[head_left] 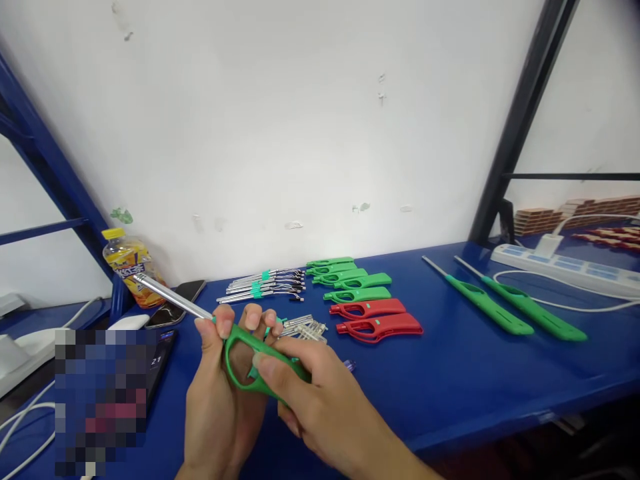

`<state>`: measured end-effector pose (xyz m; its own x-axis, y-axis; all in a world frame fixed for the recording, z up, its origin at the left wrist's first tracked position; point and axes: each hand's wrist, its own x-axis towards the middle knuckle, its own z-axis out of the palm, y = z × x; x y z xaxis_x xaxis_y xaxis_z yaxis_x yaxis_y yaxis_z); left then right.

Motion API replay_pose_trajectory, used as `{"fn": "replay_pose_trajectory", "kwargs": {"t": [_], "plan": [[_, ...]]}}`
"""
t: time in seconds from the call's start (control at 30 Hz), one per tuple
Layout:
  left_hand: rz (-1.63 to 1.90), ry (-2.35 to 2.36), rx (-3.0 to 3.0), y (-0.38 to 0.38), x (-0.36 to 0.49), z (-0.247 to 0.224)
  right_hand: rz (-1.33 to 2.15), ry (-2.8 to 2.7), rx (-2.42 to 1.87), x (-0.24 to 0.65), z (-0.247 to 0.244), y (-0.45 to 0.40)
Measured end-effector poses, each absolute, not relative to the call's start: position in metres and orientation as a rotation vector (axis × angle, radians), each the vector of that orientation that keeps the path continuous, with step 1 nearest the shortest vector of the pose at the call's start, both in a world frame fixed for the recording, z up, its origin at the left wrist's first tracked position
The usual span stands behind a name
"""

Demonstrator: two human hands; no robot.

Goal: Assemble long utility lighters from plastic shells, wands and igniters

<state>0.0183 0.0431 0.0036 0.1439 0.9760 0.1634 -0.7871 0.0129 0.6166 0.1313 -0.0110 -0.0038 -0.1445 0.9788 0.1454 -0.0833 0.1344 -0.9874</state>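
Note:
Both of my hands are closed on one green long-neck lighter (pixel 235 373), whose silver metal tube points up and left. My left hand (pixel 220 393) pinches it where the tube meets the green handle. My right hand (pixel 320 400) wraps the handle, with the thumb near the trigger inside the loop. Just beyond my fingers lie small clear and metal parts (pixel 310 330), partly hidden. Behind them sits a row of silver tubes with wires (pixel 255 287). Green handle shells (pixel 360 293) and two red handle shells (pixel 383 327) lie to the right.
Two assembled green lighters (pixel 493 303) lie farther right on the blue table (pixel 450 373), near a white power strip (pixel 570 267). At left stand a drink bottle (pixel 133 267), a dark phone (pixel 183 300) and white cables (pixel 23 427). Blue and black frame posts rise on both sides.

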Motion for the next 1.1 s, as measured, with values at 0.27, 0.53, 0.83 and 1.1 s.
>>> {"fn": "replay_pose_trajectory", "kwargs": {"t": [0.27, 0.53, 0.83, 1.1], "plan": [[1.419, 0.324, 0.713, 0.038, 0.016, 0.012, 1.005, -1.409, -0.972, 0.124, -0.003, -0.014], [1.329, 0.265, 0.814, 0.031, 0.003, 0.016, 1.699, -1.028, -0.754, 0.127, -0.005, -0.014], [1.284, 0.493, 0.909, 0.047, -0.009, 0.026, 1.387, -1.314, -0.976, 0.143, 0.006, -0.011], [1.275, 0.545, 0.799, 0.063, -0.016, 0.023, 1.448, -1.002, -0.779, 0.163, 0.013, -0.014]]}}
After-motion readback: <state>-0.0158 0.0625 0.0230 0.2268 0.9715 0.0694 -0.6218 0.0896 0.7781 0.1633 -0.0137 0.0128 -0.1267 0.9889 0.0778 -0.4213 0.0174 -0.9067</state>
